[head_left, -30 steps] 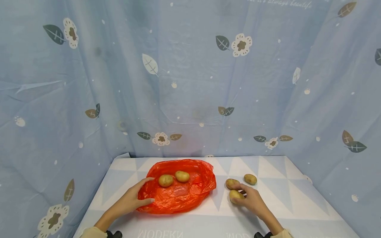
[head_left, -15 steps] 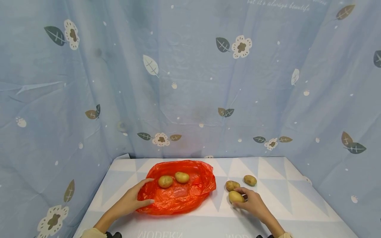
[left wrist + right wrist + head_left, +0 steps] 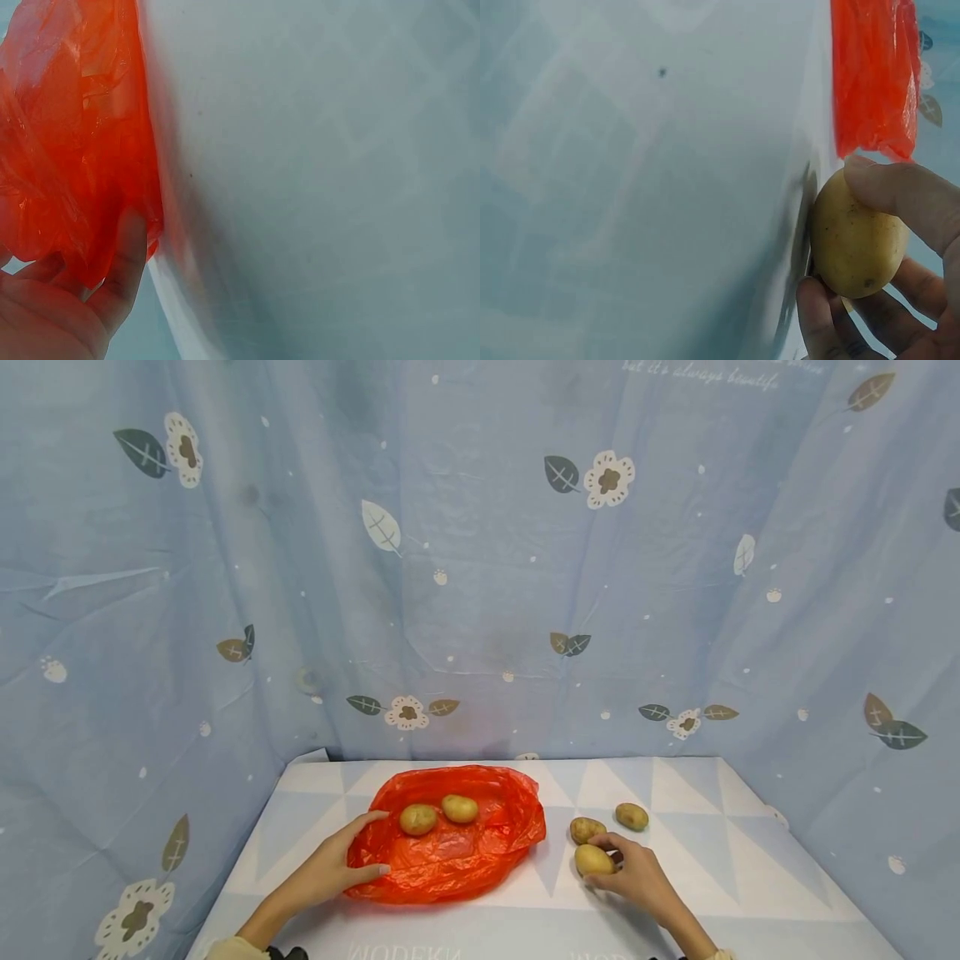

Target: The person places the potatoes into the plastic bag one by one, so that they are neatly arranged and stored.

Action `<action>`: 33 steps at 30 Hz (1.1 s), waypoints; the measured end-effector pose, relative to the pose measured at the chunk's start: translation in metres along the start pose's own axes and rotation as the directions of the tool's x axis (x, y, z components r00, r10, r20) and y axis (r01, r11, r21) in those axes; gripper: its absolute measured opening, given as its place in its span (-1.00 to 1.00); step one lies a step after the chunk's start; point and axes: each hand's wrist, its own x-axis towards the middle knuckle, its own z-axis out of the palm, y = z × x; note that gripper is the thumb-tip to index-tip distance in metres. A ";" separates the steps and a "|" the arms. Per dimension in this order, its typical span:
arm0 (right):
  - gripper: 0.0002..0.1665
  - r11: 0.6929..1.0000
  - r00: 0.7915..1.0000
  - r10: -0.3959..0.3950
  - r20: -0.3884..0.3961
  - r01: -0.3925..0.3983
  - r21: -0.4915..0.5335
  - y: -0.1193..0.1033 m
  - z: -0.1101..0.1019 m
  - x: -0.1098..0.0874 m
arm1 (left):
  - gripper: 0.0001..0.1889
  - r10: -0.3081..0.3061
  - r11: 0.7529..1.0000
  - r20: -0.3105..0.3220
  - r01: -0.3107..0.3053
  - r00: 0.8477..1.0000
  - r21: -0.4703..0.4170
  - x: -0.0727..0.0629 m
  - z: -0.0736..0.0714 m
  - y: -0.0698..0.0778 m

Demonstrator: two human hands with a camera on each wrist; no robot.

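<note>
Because it is round and could roll, one potato (image 3: 859, 238) is pinched tight between the thumb and fingers of the right hand (image 3: 633, 872). Just past that grip, two more potatoes (image 3: 632, 816) are left on the table (image 3: 750, 860). Left of the grip, the red bag (image 3: 442, 889) is touched by the left hand (image 3: 330, 864), its thumb and fingers spread apart, maybe so the bag is kept wide; two other potatoes (image 3: 417, 819) are held inside. Nearer than the grip, "MODERN" (image 3: 405, 951) seems printed upside down. Far behind it, "but it's always beautiful" (image 3: 701, 375) is written on the curtain (image 3: 480, 593).

The head view is evenly bright, the wrist views hazier.
</note>
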 end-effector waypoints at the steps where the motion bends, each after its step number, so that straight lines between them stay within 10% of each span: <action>1: -0.33 1.000 1.000 -0.001 -0.002 0.001 0.001 -0.001 0.000 0.000 | -0.15 0.002 1.000 0.000 -0.002 1.000 0.001 0.000 0.000 0.000; 33: -0.38 0.981 0.989 -0.143 -0.033 0.146 0.126 -0.030 -0.003 0.011 | -0.16 -0.018 1.000 -0.020 0.018 1.000 -0.004 -0.002 0.003 0.004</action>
